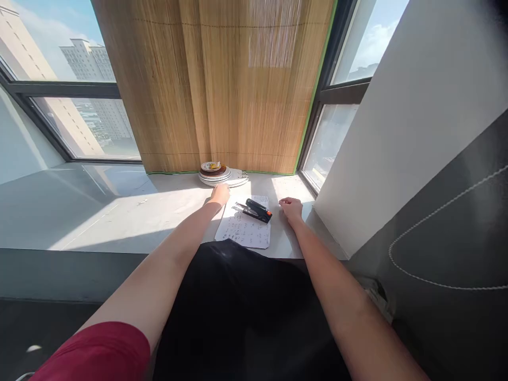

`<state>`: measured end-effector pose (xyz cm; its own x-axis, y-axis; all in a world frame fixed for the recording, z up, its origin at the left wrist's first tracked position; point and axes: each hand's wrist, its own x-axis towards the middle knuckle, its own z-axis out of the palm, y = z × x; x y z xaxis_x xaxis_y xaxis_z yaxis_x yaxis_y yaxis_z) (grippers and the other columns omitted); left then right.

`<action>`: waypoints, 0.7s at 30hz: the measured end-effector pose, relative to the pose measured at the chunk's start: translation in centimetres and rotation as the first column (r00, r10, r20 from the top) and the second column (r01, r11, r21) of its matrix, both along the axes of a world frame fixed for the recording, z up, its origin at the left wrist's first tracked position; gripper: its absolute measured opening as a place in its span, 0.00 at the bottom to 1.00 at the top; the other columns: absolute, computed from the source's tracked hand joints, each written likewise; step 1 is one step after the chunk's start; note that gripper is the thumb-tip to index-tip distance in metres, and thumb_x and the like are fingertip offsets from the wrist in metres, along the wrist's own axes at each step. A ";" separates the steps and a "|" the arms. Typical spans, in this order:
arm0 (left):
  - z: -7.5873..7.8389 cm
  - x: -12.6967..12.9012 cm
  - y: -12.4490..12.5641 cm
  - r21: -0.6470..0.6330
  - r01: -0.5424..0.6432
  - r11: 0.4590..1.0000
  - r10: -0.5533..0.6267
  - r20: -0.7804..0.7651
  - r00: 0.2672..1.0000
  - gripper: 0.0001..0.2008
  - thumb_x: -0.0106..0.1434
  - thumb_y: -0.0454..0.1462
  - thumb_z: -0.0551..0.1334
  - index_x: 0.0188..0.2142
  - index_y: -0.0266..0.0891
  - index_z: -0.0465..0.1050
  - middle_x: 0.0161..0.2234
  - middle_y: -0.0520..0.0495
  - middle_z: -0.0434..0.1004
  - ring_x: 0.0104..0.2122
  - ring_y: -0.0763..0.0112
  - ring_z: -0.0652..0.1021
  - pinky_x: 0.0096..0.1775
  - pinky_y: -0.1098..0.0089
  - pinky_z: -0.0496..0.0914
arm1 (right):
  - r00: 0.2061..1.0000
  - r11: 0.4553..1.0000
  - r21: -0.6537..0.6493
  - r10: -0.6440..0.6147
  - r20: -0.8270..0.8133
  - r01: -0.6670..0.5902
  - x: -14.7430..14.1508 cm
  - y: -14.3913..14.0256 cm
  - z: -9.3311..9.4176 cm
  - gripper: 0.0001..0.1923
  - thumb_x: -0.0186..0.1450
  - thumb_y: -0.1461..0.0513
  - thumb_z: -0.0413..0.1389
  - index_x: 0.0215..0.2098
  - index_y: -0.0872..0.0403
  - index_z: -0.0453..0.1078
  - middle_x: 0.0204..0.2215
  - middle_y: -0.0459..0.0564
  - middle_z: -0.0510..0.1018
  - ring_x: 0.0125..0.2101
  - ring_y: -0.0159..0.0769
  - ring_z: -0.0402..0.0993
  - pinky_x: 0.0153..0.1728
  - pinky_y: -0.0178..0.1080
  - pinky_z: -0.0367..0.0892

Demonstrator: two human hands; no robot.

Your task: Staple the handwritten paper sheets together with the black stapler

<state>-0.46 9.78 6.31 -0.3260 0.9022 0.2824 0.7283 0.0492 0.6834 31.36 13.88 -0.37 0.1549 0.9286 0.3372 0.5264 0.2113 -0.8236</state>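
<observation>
My left hand (pixel 220 193) rests on the white ledge with its fingers curled, close against the front of a stack of plates (pixel 214 179). What its fingers hold, if anything, is hidden. On the other side, my right hand (pixel 291 207) is closed with the fingertips pressed together; anything in them is too small to make out. Between the hands lies a sheet of paper (pixel 240 233) covered in handwritten marks. A black stapler (pixel 259 210) with an orange spot at one end lies across the paper, its arms seemingly spread apart.
The white window ledge (pixel 119 222) ends at a front edge near my body. Behind the plates hangs a bamboo blind (pixel 226 95), with windows on both sides. A slanting white wall (pixel 389 116) bounds the right. A pale beaded cord (pixel 420 214) loops at far right.
</observation>
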 end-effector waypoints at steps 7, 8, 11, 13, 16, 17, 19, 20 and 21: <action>-3.4 -1.3 1.6 0.014 0.163 0.986 -0.161 -0.098 0.982 0.18 0.61 0.18 0.59 0.34 0.41 0.78 0.46 0.43 0.82 0.48 0.60 0.73 0.58 0.63 0.66 | 0.995 0.976 -0.199 -0.095 -0.016 0.090 -0.6 4.1 -0.6 0.05 0.57 0.65 0.65 0.31 0.52 0.84 0.31 0.54 0.86 0.34 0.46 0.83 0.39 0.44 0.76; -3.8 -1.5 1.6 0.009 0.164 0.986 -0.162 -0.106 0.981 0.18 0.61 0.18 0.59 0.35 0.41 0.79 0.46 0.43 0.82 0.47 0.60 0.73 0.58 0.62 0.66 | 0.995 0.974 -0.206 -0.104 -0.012 0.099 -0.6 4.6 -0.6 0.05 0.57 0.65 0.66 0.31 0.52 0.84 0.31 0.54 0.86 0.35 0.47 0.83 0.40 0.45 0.77; -4.4 -2.0 1.7 0.004 0.131 0.991 -0.129 -0.137 0.982 0.15 0.65 0.20 0.60 0.39 0.40 0.79 0.48 0.43 0.80 0.46 0.61 0.71 0.57 0.62 0.65 | 0.993 0.971 -0.211 -0.116 0.004 0.114 -0.7 5.5 -0.5 0.04 0.57 0.64 0.67 0.32 0.52 0.84 0.32 0.56 0.86 0.38 0.50 0.85 0.45 0.49 0.79; -4.5 -2.1 1.6 0.006 0.104 0.995 -0.101 -0.160 0.982 0.12 0.69 0.23 0.62 0.41 0.40 0.78 0.48 0.43 0.78 0.46 0.61 0.70 0.57 0.61 0.64 | 0.993 0.973 -0.197 -0.121 0.000 0.119 -0.6 5.5 -0.4 0.06 0.60 0.62 0.67 0.36 0.51 0.85 0.36 0.56 0.87 0.41 0.50 0.85 0.48 0.49 0.79; -4.4 -1.9 1.2 0.013 0.071 0.997 -0.067 -0.181 0.981 0.10 0.70 0.25 0.63 0.43 0.40 0.77 0.46 0.42 0.75 0.49 0.58 0.69 0.58 0.60 0.63 | 0.992 0.982 -0.149 -0.124 -0.022 0.119 -0.2 4.8 -0.4 0.08 0.64 0.63 0.63 0.40 0.51 0.85 0.39 0.56 0.88 0.43 0.49 0.85 0.50 0.47 0.78; -4.4 -1.8 1.1 0.014 0.061 0.998 -0.057 -0.183 0.981 0.10 0.71 0.25 0.63 0.42 0.40 0.77 0.45 0.42 0.73 0.49 0.57 0.69 0.58 0.60 0.63 | 0.993 0.985 -0.132 -0.117 -0.030 0.112 -0.1 4.5 -0.4 0.09 0.65 0.63 0.62 0.39 0.51 0.85 0.38 0.56 0.88 0.43 0.48 0.85 0.49 0.45 0.77; -4.2 -1.5 0.9 0.013 0.043 0.999 -0.040 -0.178 0.983 0.09 0.71 0.26 0.63 0.40 0.39 0.78 0.43 0.42 0.70 0.49 0.55 0.68 0.58 0.59 0.63 | 0.996 0.991 -0.112 -0.084 -0.042 0.079 0.0 4.1 -0.3 0.10 0.66 0.64 0.59 0.38 0.51 0.85 0.35 0.54 0.87 0.40 0.46 0.85 0.47 0.43 0.77; -4.1 -1.5 0.7 0.012 0.037 0.999 -0.034 -0.174 0.984 0.09 0.71 0.26 0.63 0.38 0.39 0.78 0.42 0.43 0.69 0.49 0.55 0.68 0.58 0.59 0.63 | 0.997 0.992 -0.112 -0.061 -0.050 0.055 0.0 4.0 -0.3 0.10 0.66 0.64 0.59 0.38 0.51 0.84 0.33 0.52 0.87 0.38 0.45 0.84 0.45 0.42 0.76; -4.1 -1.4 0.7 0.011 0.032 0.999 -0.030 -0.169 0.985 0.09 0.72 0.26 0.63 0.37 0.39 0.77 0.42 0.43 0.68 0.48 0.55 0.68 0.58 0.59 0.63 | 0.998 0.993 -0.118 -0.032 -0.062 0.025 0.0 3.9 -0.3 0.11 0.66 0.64 0.58 0.38 0.52 0.84 0.31 0.51 0.86 0.36 0.43 0.83 0.44 0.42 0.76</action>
<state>-1.86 10.44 2.23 -0.2447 0.9068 0.3432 0.8341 0.0164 0.5514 31.37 17.74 -0.68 0.1993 0.9560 0.2151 0.4765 0.0973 -0.8738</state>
